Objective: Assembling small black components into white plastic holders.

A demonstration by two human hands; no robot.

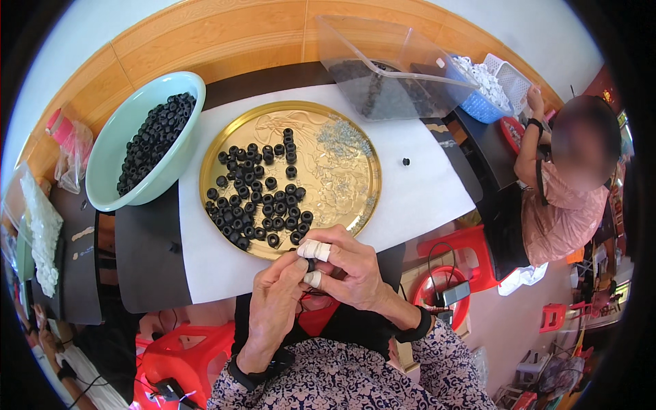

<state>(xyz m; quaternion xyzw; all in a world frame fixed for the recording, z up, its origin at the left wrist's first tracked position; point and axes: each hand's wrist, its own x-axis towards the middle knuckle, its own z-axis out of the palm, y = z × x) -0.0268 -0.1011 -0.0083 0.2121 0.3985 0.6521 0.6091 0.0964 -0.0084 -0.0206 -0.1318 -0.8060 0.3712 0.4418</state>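
Bead (312, 266), black, pinched between the fingertips of your left hand (272, 301) and right hand (354, 273); beyond, similar black beads (258, 172) lie on your gold tray (273, 126).

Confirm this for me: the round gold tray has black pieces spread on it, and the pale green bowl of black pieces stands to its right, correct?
Not quite: in the head view, the pale green bowl of black pieces stands to the left of the round gold tray, which does have black pieces spread on it.
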